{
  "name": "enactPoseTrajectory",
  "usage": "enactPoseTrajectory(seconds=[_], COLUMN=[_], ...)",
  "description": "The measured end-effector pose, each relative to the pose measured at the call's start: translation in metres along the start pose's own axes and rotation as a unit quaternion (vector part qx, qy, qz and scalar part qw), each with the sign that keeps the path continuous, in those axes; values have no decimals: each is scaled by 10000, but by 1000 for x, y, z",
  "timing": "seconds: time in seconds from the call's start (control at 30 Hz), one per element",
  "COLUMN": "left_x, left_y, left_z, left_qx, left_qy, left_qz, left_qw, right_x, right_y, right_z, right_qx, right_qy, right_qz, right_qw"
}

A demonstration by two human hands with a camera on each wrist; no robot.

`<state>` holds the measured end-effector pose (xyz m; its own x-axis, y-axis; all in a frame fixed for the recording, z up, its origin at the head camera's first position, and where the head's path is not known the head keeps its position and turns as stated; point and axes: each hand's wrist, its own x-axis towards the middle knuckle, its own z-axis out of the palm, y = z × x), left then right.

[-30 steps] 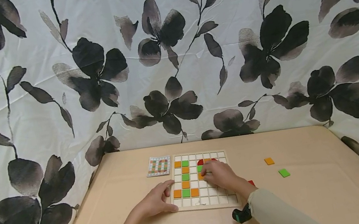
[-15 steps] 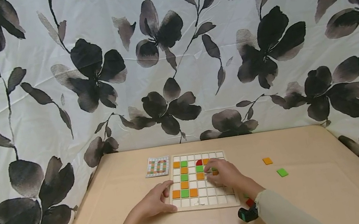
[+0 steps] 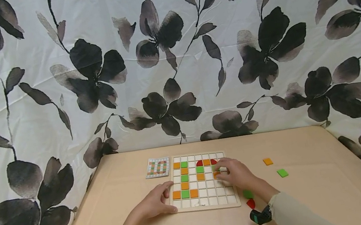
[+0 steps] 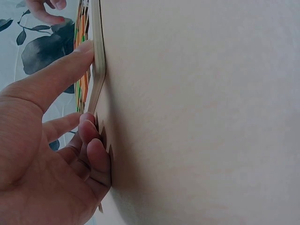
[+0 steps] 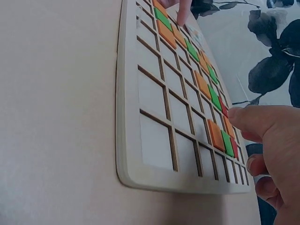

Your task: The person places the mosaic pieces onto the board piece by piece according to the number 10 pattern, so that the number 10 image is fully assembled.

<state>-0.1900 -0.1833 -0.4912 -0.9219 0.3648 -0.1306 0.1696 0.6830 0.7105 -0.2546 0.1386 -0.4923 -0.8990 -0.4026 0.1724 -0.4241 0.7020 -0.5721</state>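
Note:
A wooden grid board (image 3: 203, 193) with white cells bears orange and green square tiles, among them an orange tile (image 3: 206, 162) between two red rounded tiles (image 3: 199, 163). My left hand (image 3: 154, 202) rests at the board's left edge; in the left wrist view the thumb (image 4: 70, 65) touches its side and the other fingers bend beside the corner. Over the right columns is my right hand (image 3: 237, 172), fingertips at the green and orange tiles there. In the right wrist view its thumb (image 5: 255, 116) lies close to a red tile (image 5: 223, 108); nothing shows between thumb and fingers.
A small pattern card (image 3: 158, 167) lies left of the board's far corner. Loose on the table are an orange tile (image 3: 268, 161) and a green tile (image 3: 282, 172) at the right. Another green tile (image 3: 248, 194) and a red tile (image 3: 251, 204) lie near the right wrist.
My right hand has shifted rightward across the board, uncovering tiles in the columns it covered. The loose green and red tiles by its wrist now show fully. My left hand stays put.

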Motion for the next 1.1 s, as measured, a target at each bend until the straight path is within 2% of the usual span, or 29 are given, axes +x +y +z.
enactPoseTrajectory(seconds=[0.43,0.83,1.1], left_x=[-1,-2,-2], left_y=[-1,-2,-3], left_z=[-1,-2,-2], left_qx=[14,75,67], left_qy=[-23,-12,-17], left_qz=[-26,60,89], left_qw=[10000,10000,9999], right_x=[-22,-46,-65], right_y=[18,31,42], right_z=[-13,-20,-24], right_qx=[-45,-118,-217], right_qy=[164,179,149], right_qz=[427,525,237], right_qw=[9989,9984,9994])
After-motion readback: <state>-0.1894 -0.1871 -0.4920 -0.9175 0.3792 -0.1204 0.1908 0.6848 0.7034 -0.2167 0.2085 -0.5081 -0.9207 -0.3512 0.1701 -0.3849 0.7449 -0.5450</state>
